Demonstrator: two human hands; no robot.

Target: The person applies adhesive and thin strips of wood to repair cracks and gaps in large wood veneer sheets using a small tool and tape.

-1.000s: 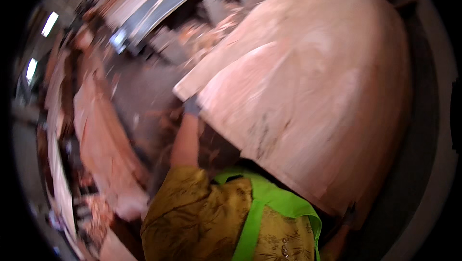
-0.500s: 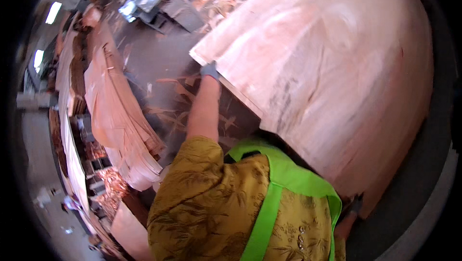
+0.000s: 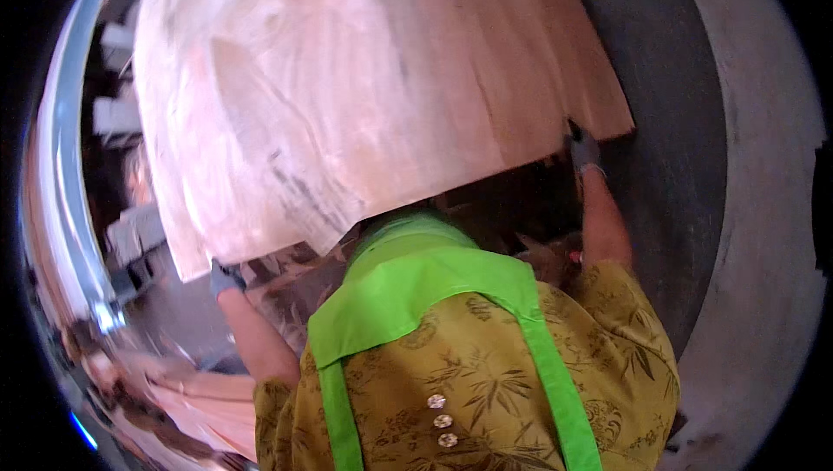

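A wide, pale sheet of wood veneer (image 3: 373, 72) stretches out in front of me, with dark streaks and a notch in its near edge. My left hand (image 3: 227, 278), in a grey glove, grips the sheet's near left corner. At the near right corner my right hand (image 3: 584, 148), gloved too, is closed on the edge, its thumb area dark against the wood. Most fingers of both hands are hidden under the sheet. Both arms reach outward from my body. Whether one layer or several lie in my grip I cannot tell.
Wood scraps (image 3: 291, 267) litter the dark floor under the near edge. On the left runs a long bluish metal surface (image 3: 74, 150) with grey blocks beside it. More veneer sheets (image 3: 204, 401) lie at lower left. A paler floor strip (image 3: 764, 210) curves along the right.
My view and body have turned rightward, so the veneer sheet now lies straight ahead instead of to the right. Both hands keep their hold on its near corners.
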